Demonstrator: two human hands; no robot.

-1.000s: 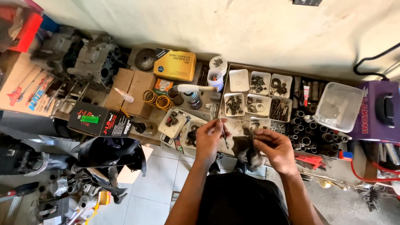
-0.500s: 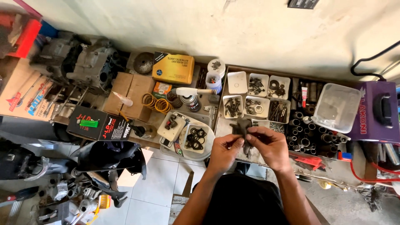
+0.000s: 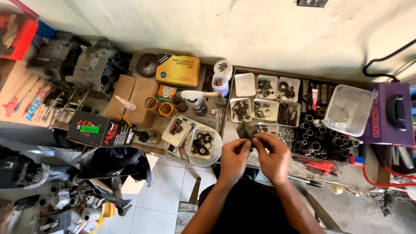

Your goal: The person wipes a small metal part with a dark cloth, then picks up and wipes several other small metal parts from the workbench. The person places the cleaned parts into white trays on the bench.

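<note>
My left hand [image 3: 234, 157] and my right hand [image 3: 271, 155] meet in front of me, low over the bench edge. Both pinch a small dark grey metal part [image 3: 248, 130] that sticks up between the fingertips. The fingers of each hand are curled on it. Just beyond the hands stand several small white trays [image 3: 242, 109] with bolts, washers and other small hardware. To the left of my left hand a round white dish [image 3: 203, 143] holds black rubber rings.
A yellow box [image 3: 177, 69], cardboard boxes [image 3: 133, 96], an engine casing [image 3: 89, 67] and a black box [image 3: 99, 129] lie to the left. A clear plastic tub [image 3: 349, 109], a rack of sockets [image 3: 320, 138] and a purple case [image 3: 390, 115] are to the right. Tiled floor below.
My hands have come together toward the middle and lifted slightly. The left hand no longer holds a thin tool apart from the part; both hands now pinch the dark part.
</note>
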